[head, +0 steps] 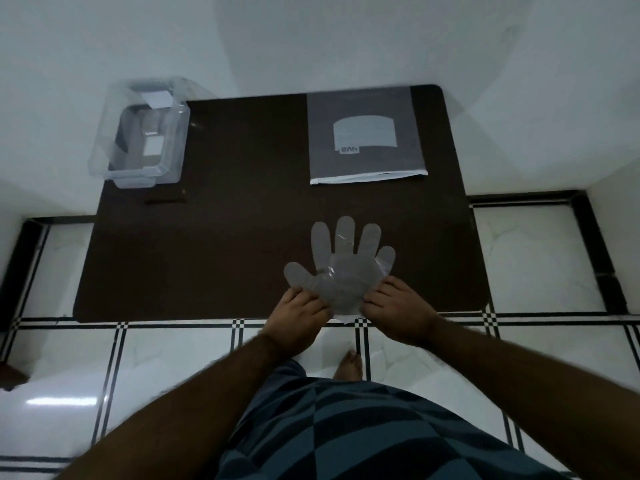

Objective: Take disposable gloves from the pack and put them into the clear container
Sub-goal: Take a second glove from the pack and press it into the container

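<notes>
A translucent disposable glove [341, 268] lies spread flat near the front edge of the dark brown table [225, 237], fingers pointing away from me. My left hand [298, 317] pinches its cuff on the thumb side and my right hand [394, 310] pinches the cuff's other side. The flat grey glove pack [365, 135] lies at the back right of the table, its white open edge facing me. The clear container [138, 133] stands at the back left corner, partly overhanging the table's edge, with nothing visibly in it but a white label.
White walls close in behind and beside the table. The floor is white tile with black bordering lines [242, 327]. My bare foot [348, 365] and patterned shorts [346, 427] show below the table's front edge.
</notes>
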Available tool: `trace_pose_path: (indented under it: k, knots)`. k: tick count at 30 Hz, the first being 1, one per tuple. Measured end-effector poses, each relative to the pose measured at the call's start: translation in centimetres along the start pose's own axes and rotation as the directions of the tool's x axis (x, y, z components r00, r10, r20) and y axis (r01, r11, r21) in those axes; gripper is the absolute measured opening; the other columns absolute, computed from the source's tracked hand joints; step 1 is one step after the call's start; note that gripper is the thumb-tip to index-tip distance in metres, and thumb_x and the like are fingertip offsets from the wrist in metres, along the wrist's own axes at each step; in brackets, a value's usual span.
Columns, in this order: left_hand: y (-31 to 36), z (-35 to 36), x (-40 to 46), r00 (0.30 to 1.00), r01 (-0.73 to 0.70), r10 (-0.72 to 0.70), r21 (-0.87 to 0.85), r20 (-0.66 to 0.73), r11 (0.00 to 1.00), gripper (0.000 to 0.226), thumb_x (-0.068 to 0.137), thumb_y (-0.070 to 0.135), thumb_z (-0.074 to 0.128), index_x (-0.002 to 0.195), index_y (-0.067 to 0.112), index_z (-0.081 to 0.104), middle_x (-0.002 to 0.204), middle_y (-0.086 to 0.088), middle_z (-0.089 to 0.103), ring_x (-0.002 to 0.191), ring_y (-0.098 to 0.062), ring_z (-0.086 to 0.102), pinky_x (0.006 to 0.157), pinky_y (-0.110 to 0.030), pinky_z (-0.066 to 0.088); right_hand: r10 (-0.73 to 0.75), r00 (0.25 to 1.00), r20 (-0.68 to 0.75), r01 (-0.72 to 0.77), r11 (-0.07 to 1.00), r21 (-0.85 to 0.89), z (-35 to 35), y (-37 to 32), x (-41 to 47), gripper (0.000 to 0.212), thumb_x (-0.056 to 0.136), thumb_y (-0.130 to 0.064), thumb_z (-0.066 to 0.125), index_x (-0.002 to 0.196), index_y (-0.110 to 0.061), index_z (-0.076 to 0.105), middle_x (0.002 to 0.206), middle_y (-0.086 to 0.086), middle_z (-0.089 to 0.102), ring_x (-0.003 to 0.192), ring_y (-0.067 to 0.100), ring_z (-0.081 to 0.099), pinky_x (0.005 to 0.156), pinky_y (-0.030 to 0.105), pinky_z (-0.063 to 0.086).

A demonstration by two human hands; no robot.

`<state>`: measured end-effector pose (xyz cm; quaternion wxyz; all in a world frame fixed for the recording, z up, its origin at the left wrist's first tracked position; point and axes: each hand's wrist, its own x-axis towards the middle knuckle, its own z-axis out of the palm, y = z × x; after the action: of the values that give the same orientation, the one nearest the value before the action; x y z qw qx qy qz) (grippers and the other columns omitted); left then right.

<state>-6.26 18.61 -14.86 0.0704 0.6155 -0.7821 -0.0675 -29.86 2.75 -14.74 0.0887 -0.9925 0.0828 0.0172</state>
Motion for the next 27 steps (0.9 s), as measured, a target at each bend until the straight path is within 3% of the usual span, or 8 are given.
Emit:
trace_pose_path:
  k: [3, 6, 10, 12, 15, 20, 23, 27]
  knots:
    - [0.4, -1.7, 0.8, 0.970, 0.217, -0.234, -0.208, -0.060, 0.954, 0.016, 0.097, 0.026, 0.063, 0.108, 0.028, 0.073, 0.106, 0.006, 0.075, 0.104, -0.018, 0.067, 0.094, -0.048, 0.055, 0.124, 0.988, -0.087, -0.099, 0.963, 0.251, -1.9, -0.3, 1.0, 0.015, 0.102, -0.031, 0.060, 0.108, -0.025, 0.072, 0.108, -0.001, 0.074, 0.105, 0.016, 0.066, 0.107, 0.043, 0.049]
    - [-0.5, -4.5, 2.1, 0.874, 0.388, -0.481, -0.496, -0.069, 0.777, 0.012, 0.103, 0.024, 0.062, 0.110, 0.028, 0.070, 0.103, 0.009, 0.071, 0.098, -0.007, 0.064, 0.086, -0.033, 0.054, 0.268, 0.952, -0.146, -0.177, 0.874, 0.453, -5.2, -0.3, 3.3, 0.018, 0.104, -0.030, 0.056, 0.105, -0.022, 0.072, 0.100, -0.002, 0.072, 0.095, 0.011, 0.062, 0.090, 0.039, 0.053]
    - [-2.9, -10.2, 4.6, 0.717, 0.419, -0.697, -0.777, -0.034, 0.469, 0.012, 0.101, 0.013, 0.071, 0.104, 0.023, 0.076, 0.099, 0.009, 0.077, 0.091, -0.004, 0.074, 0.077, -0.019, 0.059, 0.393, 0.902, -0.180, -0.191, 0.735, 0.650, -11.2, 0.5, 8.4, 0.014, 0.100, -0.025, 0.064, 0.103, -0.019, 0.075, 0.098, -0.006, 0.075, 0.091, 0.006, 0.068, 0.084, 0.033, 0.057]
    - [-5.1, -13.0, 5.5, 0.655, 0.413, -0.755, -0.819, -0.037, 0.398, 0.020, 0.098, 0.007, 0.073, 0.100, 0.026, 0.077, 0.097, 0.007, 0.079, 0.090, -0.005, 0.076, 0.075, -0.016, 0.057, 0.436, 0.883, -0.172, -0.201, 0.684, 0.702, -14.5, 0.7, 11.3, 0.009, 0.100, -0.020, 0.068, 0.101, -0.020, 0.077, 0.097, -0.009, 0.076, 0.091, 0.005, 0.070, 0.086, 0.033, 0.059]
    - [-8.8, -17.2, 5.8, 0.626, 0.382, -0.778, -0.847, -0.059, 0.371, 0.016, 0.097, 0.007, 0.074, 0.110, 0.015, 0.079, 0.103, 0.000, 0.079, 0.093, -0.010, 0.076, 0.078, -0.020, 0.061, 0.529, 0.843, -0.101, -0.256, 0.559, 0.789, -18.9, 1.1, 15.8, 0.009, 0.101, -0.020, 0.069, 0.097, -0.025, 0.075, 0.093, -0.009, 0.075, 0.089, 0.008, 0.071, 0.084, 0.033, 0.061]
    - [-14.2, -23.4, 4.3, 0.606, 0.263, -0.788, -0.908, -0.107, 0.326, 0.030, 0.094, 0.010, 0.081, 0.122, 0.003, 0.074, 0.104, -0.009, 0.079, 0.092, -0.013, 0.077, 0.079, -0.024, 0.061, 0.588, 0.809, 0.013, -0.207, 0.264, 0.942, -24.7, 0.8, 22.6, 0.007, 0.098, -0.008, 0.071, 0.095, -0.009, 0.077, 0.090, 0.008, 0.081, 0.084, 0.018, 0.075, 0.088, 0.040, 0.064]
    - [-17.8, -26.0, 3.0, 0.606, 0.227, -0.785, -0.919, -0.126, 0.323, 0.033, 0.091, 0.004, 0.083, 0.122, -0.002, 0.073, 0.098, -0.006, 0.079, 0.088, -0.011, 0.076, 0.078, -0.021, 0.060, 0.568, 0.823, 0.028, -0.171, 0.200, 0.965, -27.0, 0.1, 26.4, 0.007, 0.096, -0.010, 0.075, 0.092, -0.005, 0.077, 0.092, 0.016, 0.081, 0.082, 0.022, 0.074, 0.091, 0.048, 0.062]
    - [-23.0, -28.7, 1.5, 0.606, 0.223, -0.782, -0.913, -0.144, 0.341, 0.028, 0.091, -0.005, 0.079, 0.118, -0.005, 0.075, 0.082, 0.009, 0.078, 0.077, -0.002, 0.072, 0.073, -0.017, 0.056, 0.575, 0.818, 0.027, -0.158, 0.180, 0.971, -29.0, -0.7, 32.2, 0.008, 0.097, -0.003, 0.071, 0.096, 0.005, 0.075, 0.088, 0.019, 0.079, 0.076, 0.024, 0.071, 0.083, 0.044, 0.063]
